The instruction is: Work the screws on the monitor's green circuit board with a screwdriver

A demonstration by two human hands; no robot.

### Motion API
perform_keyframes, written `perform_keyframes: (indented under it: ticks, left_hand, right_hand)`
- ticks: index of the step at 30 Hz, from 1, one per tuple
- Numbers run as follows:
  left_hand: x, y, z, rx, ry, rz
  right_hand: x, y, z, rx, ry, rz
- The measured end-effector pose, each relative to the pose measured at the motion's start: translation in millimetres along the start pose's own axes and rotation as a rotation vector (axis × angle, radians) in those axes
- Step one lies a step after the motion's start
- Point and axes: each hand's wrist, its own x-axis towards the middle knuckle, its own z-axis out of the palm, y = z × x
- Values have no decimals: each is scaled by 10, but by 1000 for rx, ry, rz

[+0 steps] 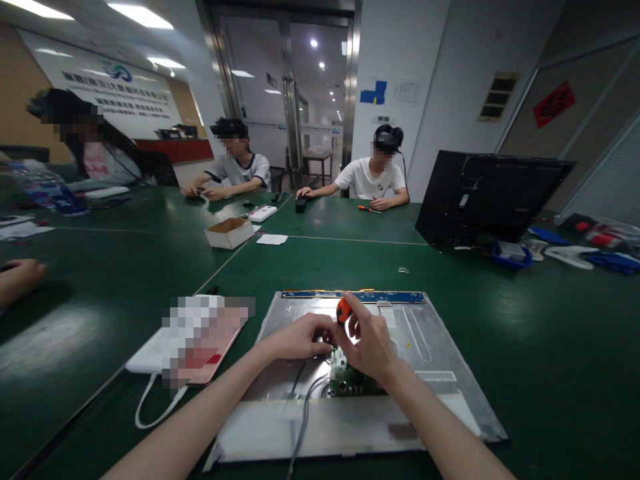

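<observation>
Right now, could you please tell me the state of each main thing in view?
Orange-handled tool: nearly upright, in the right hand
Left hand: bent, grip unclear
Metal panel: lying flat
Circuit board: on panel, partly hidden
Small box: open-topped
Ceiling lights: lit
Glass doors: apparently shut

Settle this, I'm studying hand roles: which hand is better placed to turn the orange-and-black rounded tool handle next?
Probably the right hand: its index finger apparently rests atop the orange-and-black rounded tool handle. The left hand reaches lower, its fingers near the green circuit board.
</observation>
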Motion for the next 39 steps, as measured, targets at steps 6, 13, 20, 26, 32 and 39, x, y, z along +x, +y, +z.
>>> perform_keyframes:
  ticks: [6,13,20,26,32,39]
  left_hand:
    - [-13,-16,6,25,32,-13]
    - [-12,-19,22,-28,17,-21]
    - [-9,-37,9,16,18,4]
    - [-4,-36,11,23,7,-7]
    - [-8,-43,6,67,11,-26]
    - [-4,-13,15,16,10,-54]
  right_hand:
    - [-5,-4,-14,12,-21,8]
    - [-43,-5,2,29,-33,24]
    - [-22,-7,17,-9,6,-5]
    - [-4,-4,20,-16,13,-25]
    - [-24,0,7,15,-50,-22]
    - [-28,-16,28,1,-12,-16]
